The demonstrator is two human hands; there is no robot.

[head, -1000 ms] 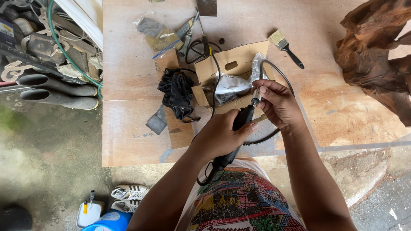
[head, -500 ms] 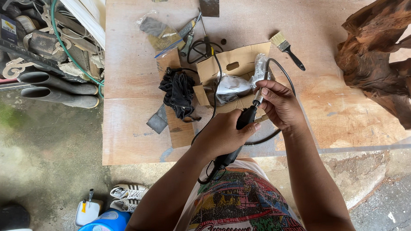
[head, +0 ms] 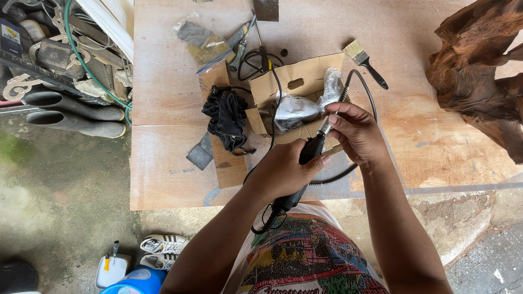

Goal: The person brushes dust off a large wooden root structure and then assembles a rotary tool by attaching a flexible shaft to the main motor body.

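Two hands hold a black power tool over the bench.

The left hand point(head: 282, 172) wraps its grip tight around the black power tool point(head: 301, 169), arm bent in from below. The right hand point(head: 356, 132) pinches the silver tip point(head: 325, 126), maybe turning it, though the fingers hide that part. The tool slants between both hands, just above the cardboard box point(head: 297, 82) on the bench point(head: 169, 162).

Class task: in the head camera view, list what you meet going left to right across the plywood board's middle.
Grey metal scrap → crumpled black cloth → open brown cardboard box → black-handled paintbrush → gnarled reddish-brown wood stump.
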